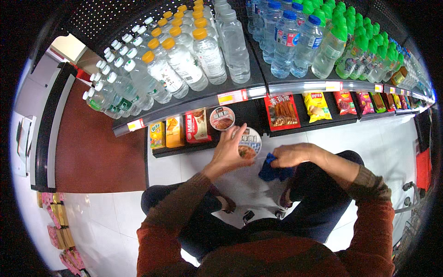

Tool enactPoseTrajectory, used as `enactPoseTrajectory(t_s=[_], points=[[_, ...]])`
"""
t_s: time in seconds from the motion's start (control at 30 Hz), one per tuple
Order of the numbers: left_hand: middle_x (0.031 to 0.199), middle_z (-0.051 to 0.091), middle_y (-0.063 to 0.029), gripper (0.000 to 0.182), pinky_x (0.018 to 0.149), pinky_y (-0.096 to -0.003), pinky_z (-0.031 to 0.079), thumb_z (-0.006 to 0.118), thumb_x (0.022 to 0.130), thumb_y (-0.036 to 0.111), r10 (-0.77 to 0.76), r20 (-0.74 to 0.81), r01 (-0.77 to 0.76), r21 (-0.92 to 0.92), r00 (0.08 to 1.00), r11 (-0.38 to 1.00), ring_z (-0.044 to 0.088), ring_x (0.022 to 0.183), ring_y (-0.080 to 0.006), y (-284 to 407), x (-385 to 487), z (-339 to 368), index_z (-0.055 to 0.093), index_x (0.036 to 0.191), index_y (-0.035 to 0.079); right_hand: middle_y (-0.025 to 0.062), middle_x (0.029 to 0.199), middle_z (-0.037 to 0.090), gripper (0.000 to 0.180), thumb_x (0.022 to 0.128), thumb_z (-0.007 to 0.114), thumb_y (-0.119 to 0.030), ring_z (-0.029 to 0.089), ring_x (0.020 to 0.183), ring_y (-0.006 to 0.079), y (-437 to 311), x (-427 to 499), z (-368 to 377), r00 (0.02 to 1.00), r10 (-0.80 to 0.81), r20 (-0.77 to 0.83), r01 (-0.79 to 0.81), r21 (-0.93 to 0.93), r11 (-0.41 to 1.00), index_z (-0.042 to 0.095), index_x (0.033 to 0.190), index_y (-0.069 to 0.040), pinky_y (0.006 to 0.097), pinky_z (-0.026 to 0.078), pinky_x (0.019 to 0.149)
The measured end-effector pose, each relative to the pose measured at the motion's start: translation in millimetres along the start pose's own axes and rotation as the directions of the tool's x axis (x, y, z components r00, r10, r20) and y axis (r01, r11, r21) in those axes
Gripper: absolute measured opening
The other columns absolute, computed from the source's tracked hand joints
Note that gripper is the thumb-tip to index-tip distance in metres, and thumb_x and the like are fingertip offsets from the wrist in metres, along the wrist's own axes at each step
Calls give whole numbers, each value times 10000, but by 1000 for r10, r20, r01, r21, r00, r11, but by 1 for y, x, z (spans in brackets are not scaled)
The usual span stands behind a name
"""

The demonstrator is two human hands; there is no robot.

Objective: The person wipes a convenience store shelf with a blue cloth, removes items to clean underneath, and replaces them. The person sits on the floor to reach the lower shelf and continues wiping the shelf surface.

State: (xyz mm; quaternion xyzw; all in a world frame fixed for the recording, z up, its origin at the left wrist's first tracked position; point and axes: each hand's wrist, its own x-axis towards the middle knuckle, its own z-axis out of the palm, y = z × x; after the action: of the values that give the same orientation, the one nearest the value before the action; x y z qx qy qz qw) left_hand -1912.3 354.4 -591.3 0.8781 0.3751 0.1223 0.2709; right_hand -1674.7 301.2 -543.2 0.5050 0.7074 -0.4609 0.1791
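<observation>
My left hand (230,150) is curled around a white, blue-patterned instant noodle cup (250,140), just in front of the low shelf's edge. The cup's round lid faces up, with food pictured on it. To the right, my right hand (290,155) grips a crumpled dark blue cloth (273,169), which hangs below the fingers near my right knee. A second noodle cup (222,118) with a reddish lid stands on the low shelf, just beyond my left hand. My left fingers hide part of the held cup's side.
Snack packages (197,126) stand left on the low black shelf (169,151), a red snack bag (282,111) and a yellow chip bag (317,106) right. Above, a shelf lip (193,108) juts out under several water bottles (209,55). Stacked boxes (60,221) sit on the floor.
</observation>
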Motion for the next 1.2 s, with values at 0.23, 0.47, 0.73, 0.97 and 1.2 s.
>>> enactPoseTrajectory(t_s=[0.23, 0.47, 0.73, 0.97, 1.2], points=[[1373, 406, -231, 1162, 1091, -499, 302, 872, 540, 493, -86, -125, 91, 34, 988, 995, 377, 1303, -399, -30, 84, 48, 333, 1466, 42, 243, 938, 681, 377, 913, 540, -349, 664, 852, 405, -20, -11, 38, 975, -217, 51, 216, 24, 976, 678, 970, -3, 499, 528, 766], [1415, 419, -192, 1061, 1117, -568, 184, 837, 557, 572, -174, -159, 209, 237, 972, 949, 355, 1354, -343, -59, 133, 77, 425, 1386, 53, 194, 710, 675, 300, 872, 538, -237, 692, 678, 344, -26, -17, 42, 906, -423, 30, 417, -241, 876, 675, 792, 17, 458, 541, 599], [1351, 480, -165, 1051, 1095, -518, 206, 853, 552, 534, -136, -111, 166, 334, 985, 928, 411, 1297, -323, -86, 149, 99, 430, 1400, 79, 186, 681, 666, 243, 849, 558, -215, 687, 650, 358, -23, -16, 48, 873, -485, -55, 470, -174, 865, 661, 755, -17, 469, 547, 573], [1357, 474, -211, 1031, 1107, -516, 201, 824, 583, 601, -125, -102, 151, 298, 987, 943, 396, 1307, -352, -89, 146, 96, 455, 1379, 60, 182, 759, 684, 276, 906, 547, -269, 690, 729, 373, -28, -13, 39, 896, -426, 122, 442, -162, 882, 663, 852, -25, 473, 559, 630], [1177, 622, -156, 730, 1007, -511, 338, 842, 588, 517, -295, -43, 298, 184, 955, 937, 453, 1239, -387, -104, 114, 39, 650, 1119, 54, 194, 738, 674, 262, 922, 537, -252, 688, 727, 371, -30, -17, 35, 904, -423, 59, 427, -118, 897, 622, 931, -4, 479, 548, 639]])
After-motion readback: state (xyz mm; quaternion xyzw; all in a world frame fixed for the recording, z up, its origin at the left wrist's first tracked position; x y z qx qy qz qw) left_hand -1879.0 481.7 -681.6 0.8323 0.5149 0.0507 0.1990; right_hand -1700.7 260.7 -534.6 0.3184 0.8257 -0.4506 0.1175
